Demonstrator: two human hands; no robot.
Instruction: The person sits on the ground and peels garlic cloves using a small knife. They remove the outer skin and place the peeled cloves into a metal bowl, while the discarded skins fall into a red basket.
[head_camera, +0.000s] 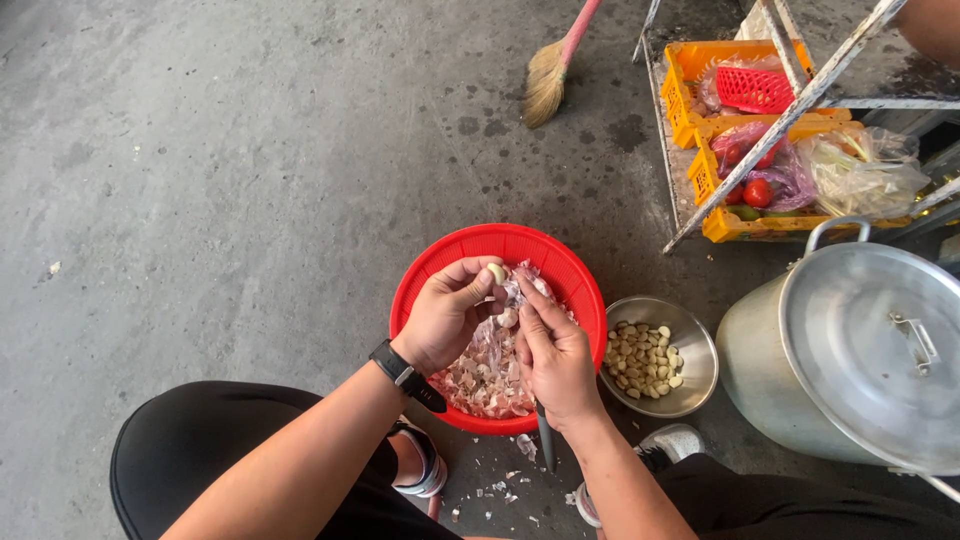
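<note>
Glossy red plastic basket (450, 252), papery garlic skins (485, 375), shiny metal bowl (694, 345), rough concrete floor (220, 180)

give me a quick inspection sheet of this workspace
surface: bare grey concrete floor, stained, papery skin scraps by the feet
job's things: red basket of garlic skins; garlic clove at left fingertips; steel bowl of peeled cloves
clutter: broom; large lidded metal pot; orange crates with tomatoes and bagged produce
grippers: left hand pinches the clove; right hand holds a knife, blade down
cables: nothing seen
surroundings: metal rack frame over the crates
</note>
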